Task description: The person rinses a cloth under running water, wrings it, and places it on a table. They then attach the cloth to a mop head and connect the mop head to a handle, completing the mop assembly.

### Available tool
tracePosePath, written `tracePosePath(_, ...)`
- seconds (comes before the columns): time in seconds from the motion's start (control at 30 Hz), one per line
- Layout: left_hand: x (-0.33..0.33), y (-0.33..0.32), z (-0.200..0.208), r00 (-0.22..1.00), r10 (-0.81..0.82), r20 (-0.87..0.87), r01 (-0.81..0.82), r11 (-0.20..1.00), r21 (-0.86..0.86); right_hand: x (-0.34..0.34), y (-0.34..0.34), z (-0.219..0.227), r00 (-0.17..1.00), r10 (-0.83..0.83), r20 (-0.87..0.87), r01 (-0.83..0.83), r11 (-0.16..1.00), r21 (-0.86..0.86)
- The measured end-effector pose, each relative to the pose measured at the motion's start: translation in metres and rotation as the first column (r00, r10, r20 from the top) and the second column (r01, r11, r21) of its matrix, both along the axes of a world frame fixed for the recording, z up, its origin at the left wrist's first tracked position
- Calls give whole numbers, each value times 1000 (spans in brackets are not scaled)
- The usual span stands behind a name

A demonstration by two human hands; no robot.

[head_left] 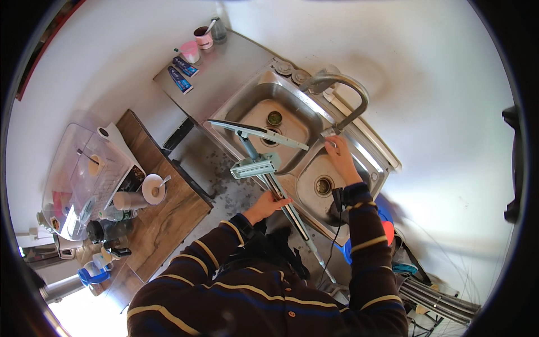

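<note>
My left hand [268,206] is wrapped round the metal pole of a flat mop [293,218]. The mop slants, with its long flat head [261,135] over the near edge of the left sink basin [264,92] and a pale green wringer piece [255,167] just below the head. My right hand [341,160] reaches over the right basin [306,191], its fingers closed at the spout end of the curved faucet [359,92]. No running water can be made out. A small round strainer with green bits [274,117] lies in the left basin.
Toothpaste tubes [179,80] and cups [191,52] stand on the steel counter [224,73] at the back left. At left, a wooden table [168,224] bears a bowl with a spoon [154,189], bottles and a clear-lidded dish rack [84,163]. A blue bucket [384,209] is beside the sink.
</note>
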State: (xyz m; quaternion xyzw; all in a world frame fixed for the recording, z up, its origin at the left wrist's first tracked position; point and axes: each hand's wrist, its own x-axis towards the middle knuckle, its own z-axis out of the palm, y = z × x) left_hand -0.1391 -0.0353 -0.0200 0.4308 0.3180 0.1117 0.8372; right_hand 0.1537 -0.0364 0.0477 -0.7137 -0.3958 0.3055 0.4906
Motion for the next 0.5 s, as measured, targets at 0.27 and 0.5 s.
tracePosePath(0.27, 39, -45, 4, 983, -164, 78, 144, 966, 214, -68, -102, 164, 872, 16, -490, -80, 991, -110)
tracePosePath(0.5, 80, -95, 12, 947, -303, 109, 239, 888, 394, -76, -169, 219, 649, -155, -745, 142, 987, -82)
